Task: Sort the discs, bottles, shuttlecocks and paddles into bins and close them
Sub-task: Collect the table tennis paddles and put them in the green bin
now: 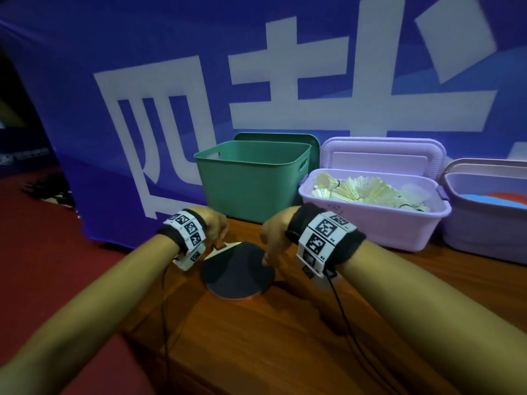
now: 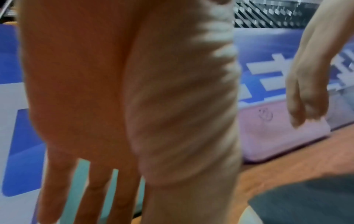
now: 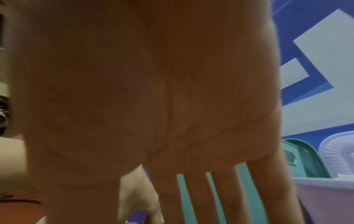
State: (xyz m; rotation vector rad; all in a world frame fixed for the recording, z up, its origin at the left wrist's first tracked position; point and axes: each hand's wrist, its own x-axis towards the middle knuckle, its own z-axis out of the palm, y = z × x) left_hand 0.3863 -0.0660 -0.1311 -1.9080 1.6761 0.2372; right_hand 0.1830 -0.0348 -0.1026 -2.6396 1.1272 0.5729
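A table-tennis paddle [image 1: 236,269] with black rubber on top and a red edge lies flat on the wooden table [image 1: 285,337]; its brown handle [image 1: 219,246] points to the far left. My left hand [image 1: 221,238] hovers at the handle, and in the left wrist view its fingers [image 2: 91,189] are straight and spread, holding nothing. My right hand [image 1: 266,258] hangs over the blade's right edge with loosely bent fingers, fingertips at or just above the rubber. The paddle's dark blade [image 2: 306,197] also shows low in the left wrist view.
Behind the paddle stands an open green bin [image 1: 251,178], its lid [image 1: 313,141] leaning behind it. To its right, an open lilac bin [image 1: 370,223] holds several shuttlecocks [image 1: 356,191]. A purple bin [image 1: 484,232] with blue and red discs is at the far right. A blue banner [image 1: 171,109] backs everything.
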